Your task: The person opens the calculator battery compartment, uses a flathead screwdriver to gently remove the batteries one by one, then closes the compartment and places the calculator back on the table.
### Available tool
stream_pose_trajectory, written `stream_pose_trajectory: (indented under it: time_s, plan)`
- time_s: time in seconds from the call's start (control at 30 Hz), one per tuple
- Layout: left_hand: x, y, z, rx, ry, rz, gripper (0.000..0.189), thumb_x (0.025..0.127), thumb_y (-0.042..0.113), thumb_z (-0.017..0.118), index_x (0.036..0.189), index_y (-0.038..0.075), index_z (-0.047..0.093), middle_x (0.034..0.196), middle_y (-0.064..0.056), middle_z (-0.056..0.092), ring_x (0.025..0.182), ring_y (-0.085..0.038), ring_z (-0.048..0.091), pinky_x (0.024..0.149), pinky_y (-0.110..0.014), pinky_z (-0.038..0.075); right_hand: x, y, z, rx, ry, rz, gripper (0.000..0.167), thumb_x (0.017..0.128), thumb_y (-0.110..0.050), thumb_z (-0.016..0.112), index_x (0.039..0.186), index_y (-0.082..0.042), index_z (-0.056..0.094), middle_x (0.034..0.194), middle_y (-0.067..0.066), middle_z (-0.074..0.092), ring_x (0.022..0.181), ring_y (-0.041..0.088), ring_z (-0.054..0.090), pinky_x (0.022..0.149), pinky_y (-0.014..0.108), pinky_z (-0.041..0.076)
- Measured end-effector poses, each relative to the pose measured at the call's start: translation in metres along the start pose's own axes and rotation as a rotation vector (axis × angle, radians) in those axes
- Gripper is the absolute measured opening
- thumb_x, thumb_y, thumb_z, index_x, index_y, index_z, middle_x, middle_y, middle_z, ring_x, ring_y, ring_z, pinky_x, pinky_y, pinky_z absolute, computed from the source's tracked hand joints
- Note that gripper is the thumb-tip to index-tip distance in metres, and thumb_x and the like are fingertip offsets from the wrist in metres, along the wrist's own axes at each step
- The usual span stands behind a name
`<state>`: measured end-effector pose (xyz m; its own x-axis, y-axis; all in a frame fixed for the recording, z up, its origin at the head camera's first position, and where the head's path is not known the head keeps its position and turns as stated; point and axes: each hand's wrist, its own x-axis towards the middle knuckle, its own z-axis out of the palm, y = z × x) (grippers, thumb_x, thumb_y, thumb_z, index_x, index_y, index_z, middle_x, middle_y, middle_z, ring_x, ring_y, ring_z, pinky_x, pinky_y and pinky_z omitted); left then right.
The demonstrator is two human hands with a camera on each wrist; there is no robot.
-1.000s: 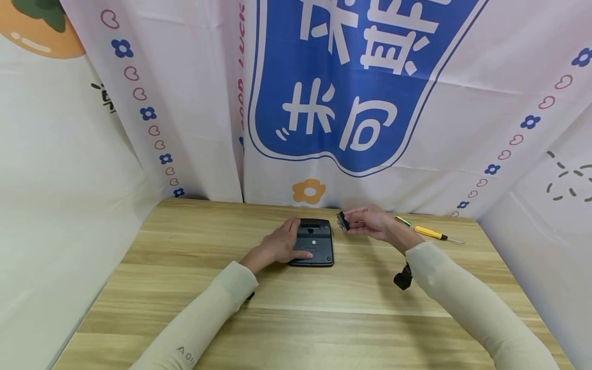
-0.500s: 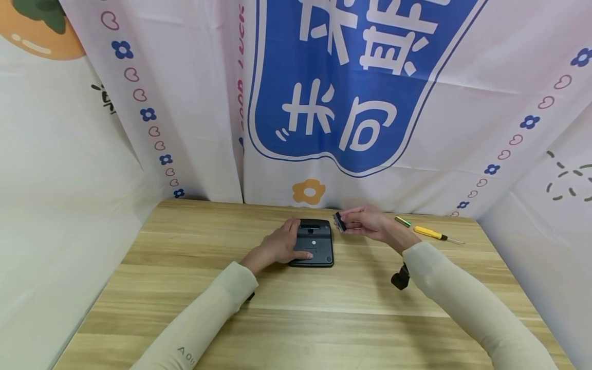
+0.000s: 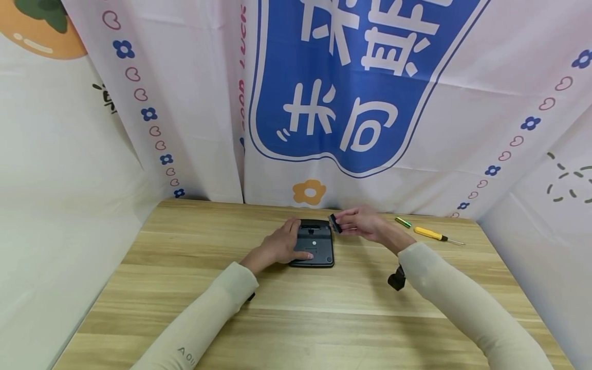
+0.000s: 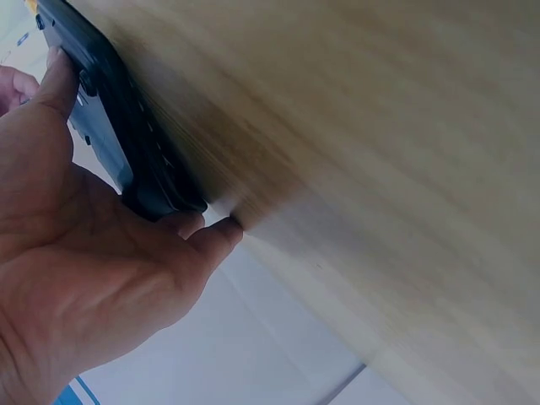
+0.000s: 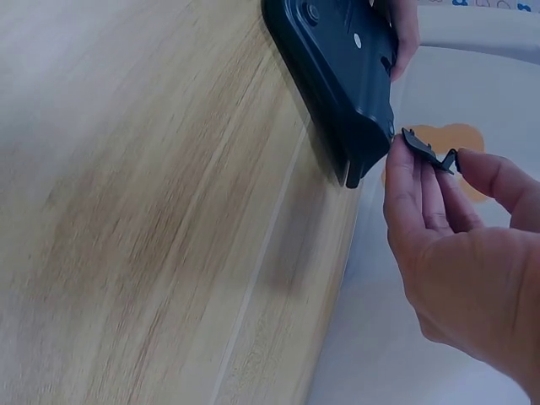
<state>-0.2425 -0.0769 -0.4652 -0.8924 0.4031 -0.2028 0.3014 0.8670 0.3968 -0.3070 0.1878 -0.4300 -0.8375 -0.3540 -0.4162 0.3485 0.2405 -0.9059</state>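
Observation:
A black calculator [image 3: 321,251] lies face down near the back edge of the table, its battery slot showing at the far end. My left hand [image 3: 279,242] holds it from the left side, with the thumb across its back, and in the left wrist view the other fingers reach around the edge of the calculator [image 4: 126,126]. Just off the calculator's far right corner, my right hand [image 3: 365,225] pinches a small black battery cover [image 3: 335,224]. The right wrist view shows that cover [image 5: 429,155] edge-on between thumb and fingertips, with a clip at one end.
A green battery [image 3: 403,222] lies to the right of my right hand. Beyond it rests a yellow-handled screwdriver [image 3: 430,234], its shaft pointing right. A printed white curtain [image 3: 208,169] hangs directly behind the wooden table [image 3: 296,329].
My right hand has shifted slightly left, bringing the battery cover closer to the calculator's right edge. The left hand and the calculator have stayed in place.

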Motion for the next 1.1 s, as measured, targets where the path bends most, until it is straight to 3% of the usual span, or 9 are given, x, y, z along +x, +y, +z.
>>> stream_pose_trajectory:
  time_s: [0.27, 0.5, 0.83, 1.1]
  plan:
    - [0.0, 0.0, 0.0, 0.0, 0.001, -0.003, 0.108, 0.097, 0.059, 0.07, 0.167, -0.002, 0.016, 0.174, -0.023, 0.017, 0.157, -0.04, 0.031, 0.12, -0.055, 0.04, 0.004, -0.001, 0.007, -0.044, -0.012, -0.029, 0.033, 0.106, -0.002, 0.06, 0.137, 0.01, 0.064, 0.12, 0.019, 0.077, 0.096, 0.019, 0.075, 0.106, 0.052, 0.054]
    - [0.001, 0.0, 0.0, -0.002, -0.001, -0.011, 0.108, 0.097, 0.06, 0.07, 0.168, -0.001, 0.016, 0.174, -0.022, 0.017, 0.156, -0.04, 0.032, 0.119, -0.057, 0.04, 0.003, -0.003, 0.015, -0.086, -0.003, -0.058, 0.031, 0.105, -0.001, 0.061, 0.133, 0.011, 0.067, 0.116, 0.018, 0.078, 0.091, 0.018, 0.073, 0.099, 0.047, 0.059]
    - [0.002, -0.001, 0.001, 0.01, 0.005, -0.008, 0.108, 0.097, 0.06, 0.07, 0.167, -0.001, 0.016, 0.174, -0.022, 0.018, 0.155, -0.04, 0.034, 0.119, -0.055, 0.042, 0.001, -0.008, 0.026, -0.202, 0.044, -0.113, 0.029, 0.103, -0.001, 0.067, 0.13, 0.009, 0.07, 0.128, 0.024, 0.072, 0.104, 0.024, 0.075, 0.104, 0.051, 0.055]
    - [0.001, 0.0, 0.0, -0.004, 0.005, -0.006, 0.108, 0.097, 0.059, 0.071, 0.167, -0.001, 0.016, 0.174, -0.022, 0.017, 0.154, -0.041, 0.036, 0.117, -0.056, 0.043, -0.003, -0.008, 0.037, -0.354, 0.045, -0.231, 0.028, 0.101, -0.002, 0.07, 0.127, 0.006, 0.074, 0.126, 0.022, 0.071, 0.107, 0.03, 0.074, 0.098, 0.047, 0.059]
